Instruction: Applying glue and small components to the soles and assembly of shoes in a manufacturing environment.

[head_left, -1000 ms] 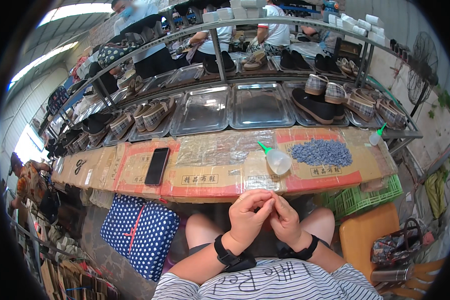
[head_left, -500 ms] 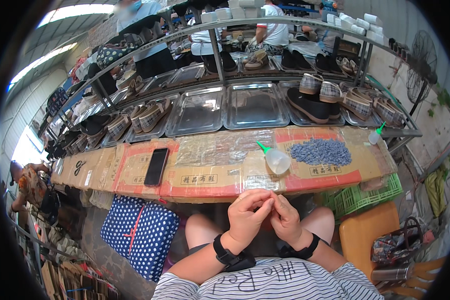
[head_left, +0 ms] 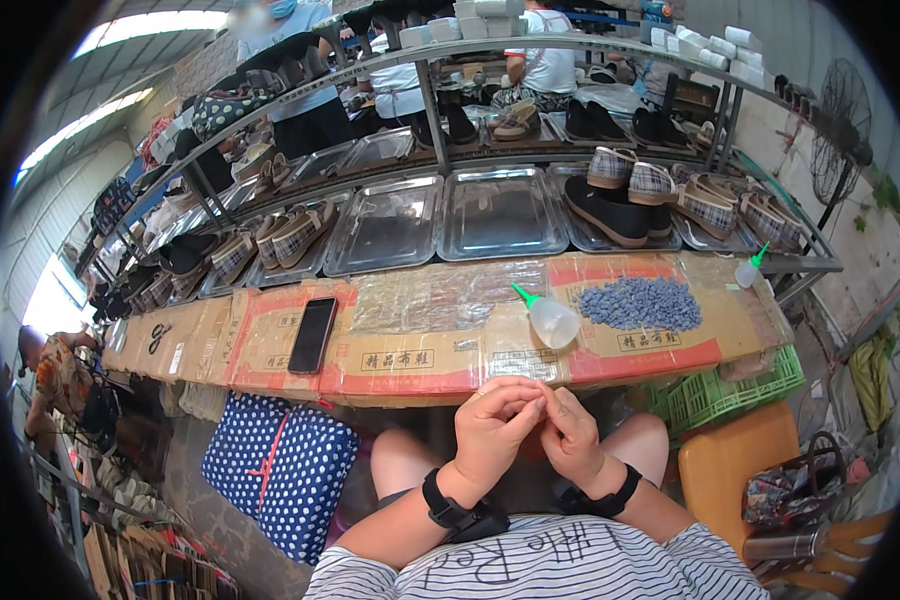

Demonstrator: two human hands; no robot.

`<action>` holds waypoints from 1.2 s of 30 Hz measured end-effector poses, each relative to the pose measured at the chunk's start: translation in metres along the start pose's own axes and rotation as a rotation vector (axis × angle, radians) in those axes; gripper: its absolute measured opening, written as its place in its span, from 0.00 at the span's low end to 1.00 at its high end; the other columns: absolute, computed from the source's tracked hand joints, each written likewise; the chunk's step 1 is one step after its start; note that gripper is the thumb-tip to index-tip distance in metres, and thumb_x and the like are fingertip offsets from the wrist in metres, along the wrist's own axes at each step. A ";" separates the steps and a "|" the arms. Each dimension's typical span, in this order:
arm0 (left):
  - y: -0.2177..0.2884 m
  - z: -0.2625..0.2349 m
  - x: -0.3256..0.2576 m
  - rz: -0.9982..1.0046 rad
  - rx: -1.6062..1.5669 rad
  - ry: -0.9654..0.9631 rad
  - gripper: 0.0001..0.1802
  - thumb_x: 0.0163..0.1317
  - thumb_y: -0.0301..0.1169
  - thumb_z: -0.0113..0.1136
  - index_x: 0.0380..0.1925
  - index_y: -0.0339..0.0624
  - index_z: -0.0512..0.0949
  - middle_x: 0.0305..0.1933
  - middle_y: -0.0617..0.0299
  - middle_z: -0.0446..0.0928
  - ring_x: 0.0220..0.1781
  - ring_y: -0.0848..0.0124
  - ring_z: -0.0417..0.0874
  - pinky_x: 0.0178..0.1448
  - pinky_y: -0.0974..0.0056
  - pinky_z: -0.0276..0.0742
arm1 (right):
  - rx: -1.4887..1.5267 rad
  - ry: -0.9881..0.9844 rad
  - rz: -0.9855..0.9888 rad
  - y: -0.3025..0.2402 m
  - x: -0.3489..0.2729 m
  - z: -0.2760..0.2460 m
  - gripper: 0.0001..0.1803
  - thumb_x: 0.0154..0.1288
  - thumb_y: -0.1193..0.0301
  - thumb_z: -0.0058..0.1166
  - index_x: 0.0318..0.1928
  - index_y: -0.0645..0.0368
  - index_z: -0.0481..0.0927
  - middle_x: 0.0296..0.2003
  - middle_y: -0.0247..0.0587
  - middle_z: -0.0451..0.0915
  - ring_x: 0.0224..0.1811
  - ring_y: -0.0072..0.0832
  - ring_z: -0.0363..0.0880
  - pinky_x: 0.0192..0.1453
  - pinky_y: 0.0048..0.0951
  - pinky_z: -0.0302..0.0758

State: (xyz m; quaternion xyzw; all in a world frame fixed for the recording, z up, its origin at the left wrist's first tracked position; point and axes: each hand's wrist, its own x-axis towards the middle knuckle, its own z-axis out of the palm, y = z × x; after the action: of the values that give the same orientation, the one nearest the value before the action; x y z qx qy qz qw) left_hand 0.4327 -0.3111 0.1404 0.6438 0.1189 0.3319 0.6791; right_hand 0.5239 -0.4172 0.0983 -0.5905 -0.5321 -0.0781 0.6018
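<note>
My left hand and my right hand meet over my lap, just short of the table's front edge. Both are closed, thumbs and fingertips pinched against each other; anything between them is hidden or too small to make out. Beyond them on the cardboard-covered table lies a squeeze bottle of translucent white plastic with a green nozzle. Right of it spreads a flat heap of small blue-grey pieces. A black phone rests further left.
Behind the table runs a rack with metal trays, some carrying plaid and black shoes. A second green-tipped bottle stands at the far right. Below are a green crate, an orange-brown seat and a dotted blue cushion. Other people work beyond.
The trays and shoes on the near rack level have shifted slightly left. My hands stay pinched together in nearly the same place. A person at the far left has moved a little.
</note>
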 end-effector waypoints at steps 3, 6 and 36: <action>-0.001 -0.001 -0.001 -0.037 0.020 -0.033 0.05 0.62 0.15 0.63 0.39 0.27 0.81 0.50 0.56 0.79 0.42 0.72 0.85 0.48 0.70 0.83 | 0.106 -0.075 0.149 0.003 -0.009 -0.002 0.38 0.56 0.93 0.46 0.69 0.60 0.69 0.53 0.46 0.79 0.47 0.31 0.81 0.51 0.26 0.76; -0.001 -0.002 -0.001 -0.089 -0.045 -0.038 0.06 0.62 0.16 0.63 0.39 0.26 0.80 0.50 0.56 0.78 0.42 0.72 0.84 0.49 0.69 0.83 | 0.333 -0.016 0.258 -0.002 -0.009 0.001 0.38 0.59 0.93 0.44 0.71 0.59 0.67 0.60 0.42 0.76 0.55 0.26 0.77 0.56 0.26 0.75; 0.006 -0.009 0.006 0.351 0.409 0.017 0.21 0.53 0.10 0.63 0.46 0.37 0.74 0.52 0.58 0.63 0.41 0.76 0.79 0.44 0.72 0.78 | 0.220 -0.090 0.248 -0.011 0.002 -0.003 0.36 0.52 0.92 0.44 0.64 0.62 0.75 0.36 0.41 0.79 0.36 0.31 0.77 0.45 0.27 0.75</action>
State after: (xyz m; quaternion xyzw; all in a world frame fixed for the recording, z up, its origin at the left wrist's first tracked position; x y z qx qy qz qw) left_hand 0.4299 -0.3008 0.1459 0.7756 0.0756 0.4191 0.4659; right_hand 0.5187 -0.4215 0.1072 -0.5850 -0.4870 0.0821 0.6433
